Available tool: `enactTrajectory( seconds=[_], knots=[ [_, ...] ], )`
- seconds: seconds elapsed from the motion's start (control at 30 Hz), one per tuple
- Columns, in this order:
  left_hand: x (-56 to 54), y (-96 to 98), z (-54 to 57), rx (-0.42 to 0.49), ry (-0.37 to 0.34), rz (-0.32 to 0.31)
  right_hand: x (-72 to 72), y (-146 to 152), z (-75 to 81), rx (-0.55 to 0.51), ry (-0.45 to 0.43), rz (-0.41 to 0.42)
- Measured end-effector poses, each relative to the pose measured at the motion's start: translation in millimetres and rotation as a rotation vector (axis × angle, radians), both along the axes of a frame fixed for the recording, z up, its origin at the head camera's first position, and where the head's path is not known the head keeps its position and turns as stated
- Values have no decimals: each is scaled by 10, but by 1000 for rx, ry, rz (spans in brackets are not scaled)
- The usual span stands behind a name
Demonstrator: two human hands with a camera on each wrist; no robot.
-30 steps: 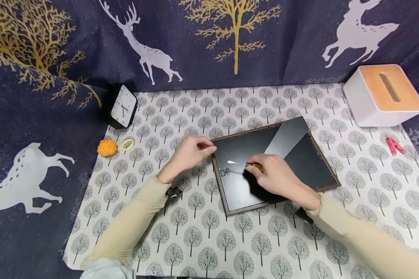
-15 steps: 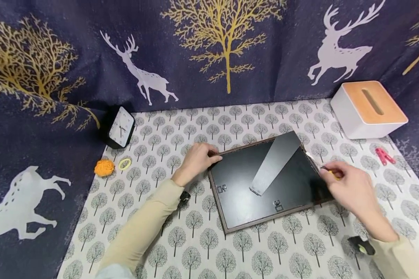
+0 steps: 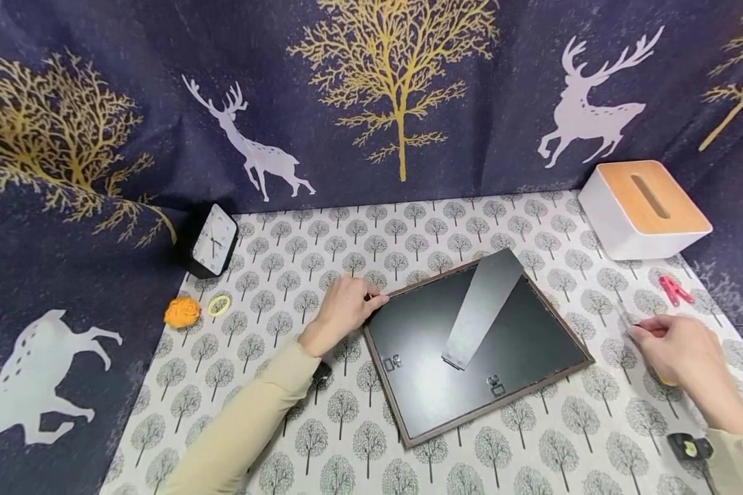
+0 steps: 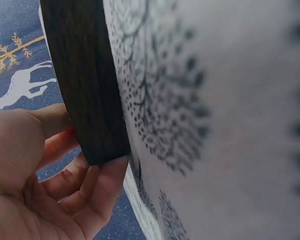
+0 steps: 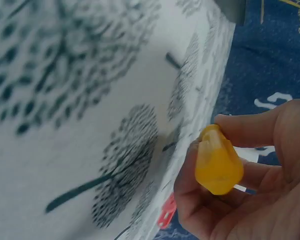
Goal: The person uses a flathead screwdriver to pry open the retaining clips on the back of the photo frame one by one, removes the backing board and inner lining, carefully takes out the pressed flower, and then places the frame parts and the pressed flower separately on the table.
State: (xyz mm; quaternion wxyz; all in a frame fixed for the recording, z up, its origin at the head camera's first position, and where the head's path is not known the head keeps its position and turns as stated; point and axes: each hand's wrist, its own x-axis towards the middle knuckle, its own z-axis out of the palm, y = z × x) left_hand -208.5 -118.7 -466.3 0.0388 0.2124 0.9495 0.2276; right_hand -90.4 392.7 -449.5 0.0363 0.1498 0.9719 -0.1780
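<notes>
A dark picture frame [image 3: 421,395] lies face down on the table, its black back upward. A grey stand leg [image 3: 483,302] is folded against that back, and two small metal hangers [image 3: 496,386] sit near the edges. My left hand [image 3: 347,306] holds the frame's far left corner, thumb and fingers around the brown edge [image 4: 87,85] in the left wrist view. To the right of the frame, apart from it, my right hand [image 3: 684,350] grips a yellow-handled screwdriver [image 5: 219,165]. Its shaft is blurred in the head view.
At the back right stands a white tissue box [image 3: 650,206] with a wooden lid, a red letter A [image 3: 676,290] in front of it. On the left are a black clock [image 3: 213,240], an orange yarn ball [image 3: 182,312] and a yellow ring [image 3: 219,305].
From over the frame's back, my right hand has moved right with the screwdriver, past the frame's right edge. My left hand stays at the corner. The head view has shifted upward.
</notes>
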Motion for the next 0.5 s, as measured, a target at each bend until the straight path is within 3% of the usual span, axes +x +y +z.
enactTrajectory(
  seconds=[0.27,0.5],
  knots=[
    [250,-134,17,-18,-48,17,21,45,-93,-12,-65,26],
    [322,-186,15,-10,-24,2,30,-40,-50,1,-62,-21]
  ],
)
